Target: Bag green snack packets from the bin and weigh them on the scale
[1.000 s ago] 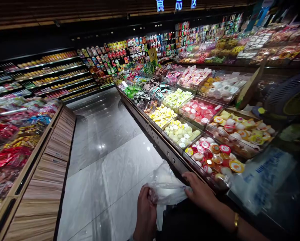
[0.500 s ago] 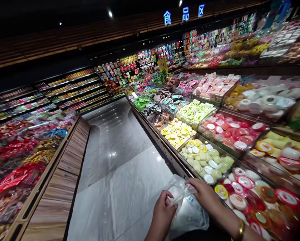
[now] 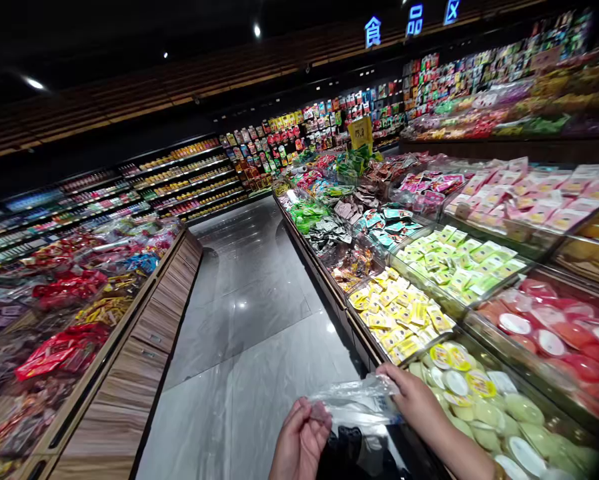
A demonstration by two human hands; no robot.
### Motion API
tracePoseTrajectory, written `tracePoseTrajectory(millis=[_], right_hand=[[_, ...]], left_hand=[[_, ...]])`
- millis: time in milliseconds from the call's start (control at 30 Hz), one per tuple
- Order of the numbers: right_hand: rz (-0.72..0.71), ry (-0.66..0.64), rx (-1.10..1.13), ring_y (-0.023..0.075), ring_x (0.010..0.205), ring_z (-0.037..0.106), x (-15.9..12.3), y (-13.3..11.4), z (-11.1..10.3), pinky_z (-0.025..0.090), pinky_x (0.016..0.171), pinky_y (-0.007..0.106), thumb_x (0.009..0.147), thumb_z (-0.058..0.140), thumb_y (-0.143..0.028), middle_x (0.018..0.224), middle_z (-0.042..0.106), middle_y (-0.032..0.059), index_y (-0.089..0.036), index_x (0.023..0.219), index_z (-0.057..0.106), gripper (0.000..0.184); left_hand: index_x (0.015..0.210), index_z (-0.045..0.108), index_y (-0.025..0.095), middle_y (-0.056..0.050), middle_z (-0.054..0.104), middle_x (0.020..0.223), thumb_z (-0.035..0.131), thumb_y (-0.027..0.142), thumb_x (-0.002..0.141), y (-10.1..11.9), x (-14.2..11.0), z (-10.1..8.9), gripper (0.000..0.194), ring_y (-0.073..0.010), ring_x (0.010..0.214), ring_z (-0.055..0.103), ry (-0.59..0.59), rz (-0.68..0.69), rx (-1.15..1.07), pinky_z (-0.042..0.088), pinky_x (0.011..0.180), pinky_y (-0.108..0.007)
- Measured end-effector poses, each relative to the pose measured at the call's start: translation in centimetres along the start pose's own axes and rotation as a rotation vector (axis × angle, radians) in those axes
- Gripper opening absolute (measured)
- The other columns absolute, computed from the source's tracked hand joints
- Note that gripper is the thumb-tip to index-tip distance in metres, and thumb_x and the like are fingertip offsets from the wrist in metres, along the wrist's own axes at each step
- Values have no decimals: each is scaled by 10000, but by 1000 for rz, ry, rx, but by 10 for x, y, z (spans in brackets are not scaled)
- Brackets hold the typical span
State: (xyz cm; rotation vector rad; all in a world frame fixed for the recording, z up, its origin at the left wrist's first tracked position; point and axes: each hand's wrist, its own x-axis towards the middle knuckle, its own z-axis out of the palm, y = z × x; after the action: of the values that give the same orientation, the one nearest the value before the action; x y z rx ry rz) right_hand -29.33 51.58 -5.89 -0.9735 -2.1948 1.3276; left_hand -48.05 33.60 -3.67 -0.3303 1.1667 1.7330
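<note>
Left hand (image 3: 303, 440) and right hand (image 3: 413, 397) grip a bag (image 3: 358, 401) above the grey floor (image 3: 239, 353), bins (image 3: 426, 288) alongside, blue sign (image 3: 414, 20) beyond.

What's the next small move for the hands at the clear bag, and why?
Probably tease the clear, thin plastic bag apart: it spans between the left hand and the right hand, and no clear opening shows.

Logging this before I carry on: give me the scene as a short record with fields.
Left hand: at the plastic bag's left end, grip unclear
Right hand: gripping its right end
Bag: clear, between both hands
Near right arm: pale green cups
Beyond: yellow packets, red cups
Floor: grey, shiny
</note>
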Motion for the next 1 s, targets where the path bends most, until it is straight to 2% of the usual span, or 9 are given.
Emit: tracePoseTrajectory(millis=[100,200,333,433,567,667,767,867,1000], right_hand=[[20,-55,-5,237,869,681,31,1,21,478,818,329,848,437,-301,892,737,28,-259,928,658,239],[75,26,116,237,840,663,74,3,40,485,791,324,854,458,-408,822,713,33,-237,857,656,262],[181,123,324,232,748,640,148,1,63,500,691,315,776,527,-513,735,679,36,-211,768,644,324],[150,90,341,235,763,660,205,-14,83,516,703,324,773,534,-499,763,704,47,-201,801,663,326],[25,104,129,234,820,692,268,-51,115,547,779,357,861,446,-372,831,731,55,-202,874,677,288],[-140,220,-161,250,967,697,299,-87,135,561,868,403,894,474,-299,1045,734,82,-215,1125,669,314],[-419,312,-404,244,1161,630,323,-124,150,534,987,422,924,525,-245,1262,659,101,-251,1368,547,445],[-632,379,-559,245,1257,565,356,-153,163,477,1065,466,940,509,-167,1319,625,97,-273,1350,569,428],[-876,384,-638,234,1381,450,425,-165,180,272,1205,526,944,484,-111,1335,638,25,-288,1122,685,322]], left_hand=[[839,548,171,-41,698,741,595,-34,784,35,28,14,217,-133,680,693,26,-130,-225,562,749,-264],[849,572,159,-33,683,704,609,20,772,69,65,17,163,-150,631,668,-50,-179,-209,541,661,-276],[1063,648,200,-18,697,795,746,92,634,114,111,15,453,-150,626,631,-307,-80,23,451,576,-244],[1131,708,201,-55,731,868,885,198,574,153,140,20,584,-180,757,657,-442,68,321,463,688,-253],[959,789,123,-131,760,897,834,505,685,213,178,28,472,-244,835,667,-445,102,571,472,779,-311],[891,769,135,-85,727,778,755,585,743,258,211,34,474,-181,647,611,-284,95,512,440,635,-278],[856,722,150,-47,685,720,757,549,762,295,249,40,411,-151,583,579,-176,84,353,417,595,-262],[879,702,148,-65,710,748,783,458,769,322,287,49,339,-194,645,634,-214,-5,166,459,666,-305],[898,724,139,-105,746,825,785,409,776,359,333,66,302,-226,730,669,-247,-23,66,479,703,-325]])
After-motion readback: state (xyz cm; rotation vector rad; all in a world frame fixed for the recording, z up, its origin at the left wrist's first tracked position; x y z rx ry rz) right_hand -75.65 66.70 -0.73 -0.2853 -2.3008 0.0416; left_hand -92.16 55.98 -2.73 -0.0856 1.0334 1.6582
